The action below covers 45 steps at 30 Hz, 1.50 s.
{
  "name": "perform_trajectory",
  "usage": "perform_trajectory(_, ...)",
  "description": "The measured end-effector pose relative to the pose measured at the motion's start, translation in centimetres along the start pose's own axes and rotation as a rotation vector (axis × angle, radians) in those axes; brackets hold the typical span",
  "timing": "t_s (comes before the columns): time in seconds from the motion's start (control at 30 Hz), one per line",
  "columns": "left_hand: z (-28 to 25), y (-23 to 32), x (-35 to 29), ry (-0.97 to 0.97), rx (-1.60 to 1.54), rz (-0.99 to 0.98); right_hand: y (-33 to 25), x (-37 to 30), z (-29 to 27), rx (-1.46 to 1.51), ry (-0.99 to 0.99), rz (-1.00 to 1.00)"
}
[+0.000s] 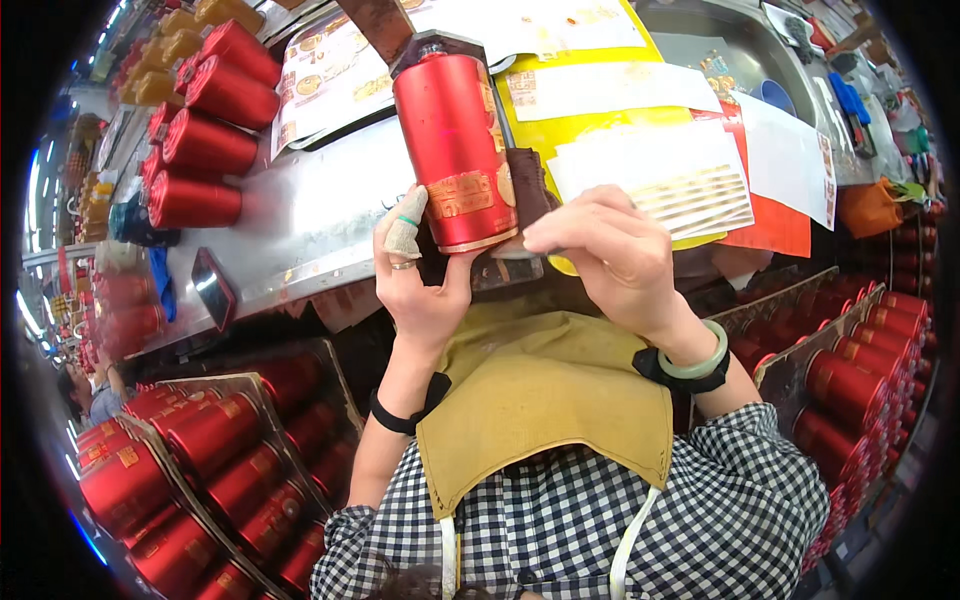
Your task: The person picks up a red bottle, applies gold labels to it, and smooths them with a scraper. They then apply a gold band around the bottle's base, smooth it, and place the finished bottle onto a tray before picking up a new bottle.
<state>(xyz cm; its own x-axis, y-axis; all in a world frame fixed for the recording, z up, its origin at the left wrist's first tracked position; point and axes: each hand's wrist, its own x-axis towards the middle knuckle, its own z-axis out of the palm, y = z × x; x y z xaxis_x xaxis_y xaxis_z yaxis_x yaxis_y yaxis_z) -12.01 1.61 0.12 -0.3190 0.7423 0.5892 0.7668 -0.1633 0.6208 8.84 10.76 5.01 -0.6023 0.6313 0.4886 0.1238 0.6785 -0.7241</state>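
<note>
A shiny red bottle (445,120) with gold decoration near its base lies in a dark holder (467,47) on the metal bench, its base toward me. My left hand (425,295) grips the base end, with the thumb under it and a finger along its left side. That finger wears a pale wrap (402,238) and a green band. My right hand (625,255) is just right of the base, thumb and fingers pinched together; what they hold, if anything, I cannot make out. A dark brown cloth or pad (528,180) lies between that hand and the bottle.
White sheets with gold strips (690,195) lie on yellow and red sheets at the right. More red bottles (210,140) stand at the left of the bench (330,200), near a phone (213,285). Crates of red bottles (215,435) flank me below the bench.
</note>
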Motion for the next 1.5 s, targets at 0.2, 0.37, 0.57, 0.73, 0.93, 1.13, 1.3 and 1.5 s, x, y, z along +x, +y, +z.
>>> perform_trajectory(0.2,-0.3,-1.0,-0.5,-0.068,-0.039,0.000,-0.2,-0.3,0.2,-0.040,-0.094,-0.072)
perform_trajectory(0.37,-1.0,-1.8,-0.8,-0.196,-0.052,-0.066,-0.4,0.4,0.3,-0.133,-0.015,-0.132)
perform_trajectory(0.57,-2.3,-1.3,2.6,-0.212,-0.377,-0.242,-1.2,2.3,-2.2,0.151,0.007,0.183)
perform_trajectory(0.73,-0.9,0.9,7.8,-0.331,-0.641,-0.535,-0.7,4.7,-4.0,0.014,0.192,0.060)
perform_trajectory(0.93,0.2,1.6,11.3,-0.595,-0.435,-0.910,-2.7,7.1,-3.8,0.054,0.128,0.114)
perform_trajectory(1.13,-0.2,2.3,9.3,-0.548,-1.095,-0.896,1.3,11.2,-3.5,0.081,0.223,0.129)
perform_trajectory(1.3,-0.3,8.1,8.0,-0.608,-1.252,-0.701,0.9,11.2,-7.3,0.150,0.045,0.184)
perform_trajectory(1.5,2.3,10.2,8.4,-1.018,-1.864,-0.789,-3.8,8.5,-15.0,-0.045,-0.158,0.383)
